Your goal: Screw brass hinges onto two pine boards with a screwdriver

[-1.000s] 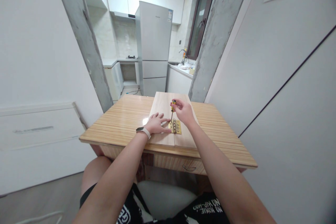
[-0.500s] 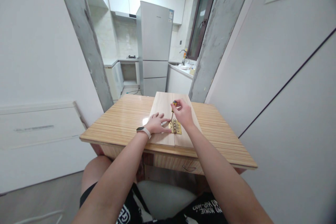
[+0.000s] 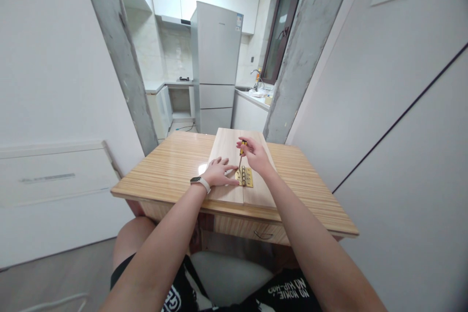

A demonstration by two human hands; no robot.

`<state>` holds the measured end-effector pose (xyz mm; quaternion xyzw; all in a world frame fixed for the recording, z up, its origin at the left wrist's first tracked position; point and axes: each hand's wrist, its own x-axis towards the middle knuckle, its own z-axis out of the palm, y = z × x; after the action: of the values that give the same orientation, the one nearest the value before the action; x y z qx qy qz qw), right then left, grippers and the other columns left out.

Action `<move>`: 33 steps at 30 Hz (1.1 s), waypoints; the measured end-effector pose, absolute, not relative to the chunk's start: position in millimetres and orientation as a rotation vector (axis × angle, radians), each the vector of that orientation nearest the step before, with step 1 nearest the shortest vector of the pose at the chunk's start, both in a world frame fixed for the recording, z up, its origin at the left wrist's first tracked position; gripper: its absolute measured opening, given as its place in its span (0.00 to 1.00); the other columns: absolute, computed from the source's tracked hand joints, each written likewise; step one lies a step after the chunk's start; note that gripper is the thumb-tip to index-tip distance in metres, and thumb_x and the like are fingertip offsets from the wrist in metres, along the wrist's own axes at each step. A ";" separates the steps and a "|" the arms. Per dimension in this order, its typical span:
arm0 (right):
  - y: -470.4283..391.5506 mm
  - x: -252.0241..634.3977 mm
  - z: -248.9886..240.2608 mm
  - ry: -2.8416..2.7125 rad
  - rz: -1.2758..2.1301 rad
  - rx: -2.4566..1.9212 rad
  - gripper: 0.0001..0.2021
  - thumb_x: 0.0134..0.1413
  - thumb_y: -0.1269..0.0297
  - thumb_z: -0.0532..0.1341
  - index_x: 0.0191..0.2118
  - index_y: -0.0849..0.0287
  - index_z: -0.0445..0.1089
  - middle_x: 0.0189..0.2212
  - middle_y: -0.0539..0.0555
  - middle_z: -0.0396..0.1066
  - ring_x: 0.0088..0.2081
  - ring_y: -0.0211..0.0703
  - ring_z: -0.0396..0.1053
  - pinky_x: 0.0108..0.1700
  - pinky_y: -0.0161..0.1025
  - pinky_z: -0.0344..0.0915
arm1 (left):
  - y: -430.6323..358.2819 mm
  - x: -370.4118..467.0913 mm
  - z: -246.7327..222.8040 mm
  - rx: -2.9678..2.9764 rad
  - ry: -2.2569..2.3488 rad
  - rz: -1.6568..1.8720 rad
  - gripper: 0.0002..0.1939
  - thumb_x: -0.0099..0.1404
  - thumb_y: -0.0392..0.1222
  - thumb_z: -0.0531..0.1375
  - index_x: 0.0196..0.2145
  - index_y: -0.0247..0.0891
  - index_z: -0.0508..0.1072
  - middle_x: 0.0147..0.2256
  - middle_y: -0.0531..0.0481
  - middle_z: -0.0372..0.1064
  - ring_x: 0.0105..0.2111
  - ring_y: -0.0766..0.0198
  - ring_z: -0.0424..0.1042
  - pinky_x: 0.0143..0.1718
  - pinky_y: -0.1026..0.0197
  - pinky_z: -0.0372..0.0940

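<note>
A brass hinge [image 3: 249, 177] lies across the seam between two pale wooden boards [image 3: 227, 142] on the table. In my right hand [image 3: 256, 155] is a screwdriver [image 3: 243, 148] with a yellow and black handle, held nearly upright. Its shaft points down at the hinge's left leaf; the tip and any screw there are too small to make out. My left hand [image 3: 218, 173] rests spread on the left board, thumb and forefinger at the edge of the hinge's left leaf.
The boards lie on a striped wooden table [image 3: 175, 161] with a drawer [image 3: 252, 229] in front. Behind it stand a grey refrigerator [image 3: 217, 48] and a sink counter [image 3: 252, 105]. White panels flank the table on both sides.
The fingers of my right hand have shifted around the screwdriver's handle, and the wrist has turned slightly. My left hand, the hinge and the boards stay in place.
</note>
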<state>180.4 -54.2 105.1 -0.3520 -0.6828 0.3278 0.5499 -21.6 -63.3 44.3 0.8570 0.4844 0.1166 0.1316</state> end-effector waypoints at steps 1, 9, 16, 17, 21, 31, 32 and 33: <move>-53.7 181.7 104.7 -1.618 0.781 -0.829 0.22 0.62 0.49 0.63 0.56 0.54 0.72 0.47 0.60 0.78 0.50 0.51 0.77 0.38 0.41 0.77 | -63.1 -21.6 44.1 2.489 1.407 0.340 0.47 0.54 0.83 0.59 0.67 0.64 0.67 0.74 0.50 0.50 0.74 0.33 0.44 0.72 0.34 0.41; -53.5 178.9 106.6 -1.584 0.722 -0.893 0.16 0.58 0.54 0.64 0.49 0.55 0.75 0.40 0.58 0.80 0.44 0.52 0.80 0.35 0.42 0.78 | -65.1 -21.4 46.3 2.491 1.417 0.332 0.47 0.55 0.83 0.59 0.67 0.63 0.67 0.74 0.50 0.50 0.74 0.33 0.44 0.73 0.35 0.41; -58.1 170.1 105.3 -1.624 0.429 -0.990 0.12 0.60 0.60 0.63 0.48 0.53 0.76 0.41 0.55 0.81 0.43 0.50 0.81 0.44 0.44 0.78 | -65.6 -20.6 47.5 2.489 1.421 0.328 0.47 0.54 0.83 0.59 0.67 0.63 0.68 0.74 0.50 0.50 0.74 0.33 0.44 0.73 0.35 0.41; -60.1 169.3 105.8 -1.620 0.398 -1.002 0.12 0.61 0.59 0.64 0.48 0.54 0.76 0.41 0.55 0.81 0.44 0.50 0.81 0.45 0.44 0.78 | -65.7 -20.5 47.7 2.488 1.419 0.328 0.47 0.54 0.83 0.59 0.67 0.63 0.67 0.74 0.50 0.50 0.74 0.32 0.44 0.73 0.34 0.41; -70.0 165.2 109.3 -1.598 0.305 -1.046 0.12 0.62 0.57 0.63 0.48 0.54 0.77 0.43 0.57 0.81 0.44 0.52 0.80 0.46 0.45 0.77 | -66.6 -20.2 49.6 2.475 1.412 0.317 0.48 0.54 0.83 0.59 0.67 0.63 0.67 0.74 0.50 0.49 0.74 0.32 0.42 0.73 0.35 0.40; -67.1 162.1 110.1 -1.584 0.451 -0.994 0.14 0.61 0.52 0.64 0.47 0.54 0.73 0.41 0.56 0.79 0.42 0.49 0.79 0.39 0.42 0.76 | -69.5 -19.9 53.1 2.468 1.423 0.313 0.47 0.55 0.82 0.60 0.67 0.63 0.67 0.74 0.50 0.49 0.74 0.33 0.43 0.73 0.35 0.40; -64.1 164.6 109.9 -1.593 0.551 -0.954 0.16 0.60 0.52 0.65 0.49 0.54 0.73 0.42 0.56 0.79 0.43 0.49 0.79 0.36 0.41 0.76 | -69.6 -20.0 53.0 2.469 1.422 0.317 0.46 0.55 0.82 0.60 0.67 0.63 0.67 0.74 0.50 0.49 0.74 0.33 0.43 0.73 0.35 0.40; -61.3 167.3 109.8 -1.600 0.638 -0.921 0.19 0.60 0.51 0.65 0.52 0.53 0.72 0.43 0.56 0.79 0.44 0.49 0.78 0.35 0.40 0.75 | -69.5 -20.0 52.8 2.472 1.422 0.321 0.46 0.55 0.81 0.61 0.67 0.63 0.67 0.74 0.50 0.49 0.74 0.33 0.43 0.73 0.35 0.40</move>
<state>167.3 -61.3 109.8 -0.3905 -0.6787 0.2709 0.5599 -20.0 -69.5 52.8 0.8534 0.4908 0.1109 0.1357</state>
